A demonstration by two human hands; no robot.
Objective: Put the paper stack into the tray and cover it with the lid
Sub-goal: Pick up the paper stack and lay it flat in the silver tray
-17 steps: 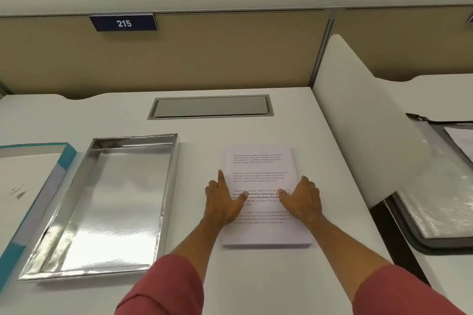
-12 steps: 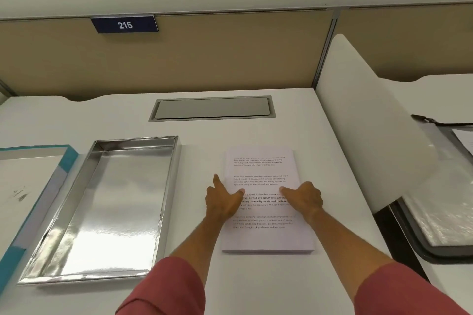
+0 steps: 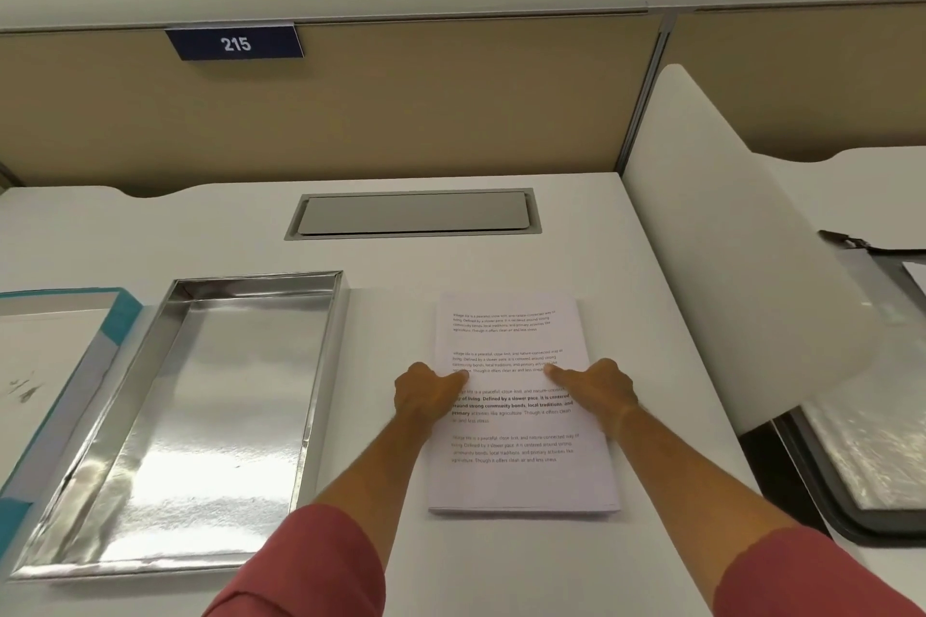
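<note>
The white printed paper stack (image 3: 518, 476) lies flat on the desk, right of the shiny silver tray (image 3: 328, 356), which holds nothing. My left hand (image 3: 426, 396) grips the stack's left edge and my right hand (image 3: 599, 391) its right edge. Both thumbs press on the top sheet, and the fingers curl down at the sides, hidden. The lid (image 3: 60, 346), teal-edged with a silver inside, lies at the far left next to the tray, partly out of frame.
A grey cable hatch (image 3: 413, 213) is set into the desk behind the tray and paper. A white divider panel (image 3: 726, 266) rises along the desk's right side. Beyond it, a dark tray with clear plastic (image 3: 862, 441) sits on the neighbouring desk.
Both hands slid outward from lying flat on the sheet to the stack's left and right edges, with the fingers curling down. The stack has stayed in place.
</note>
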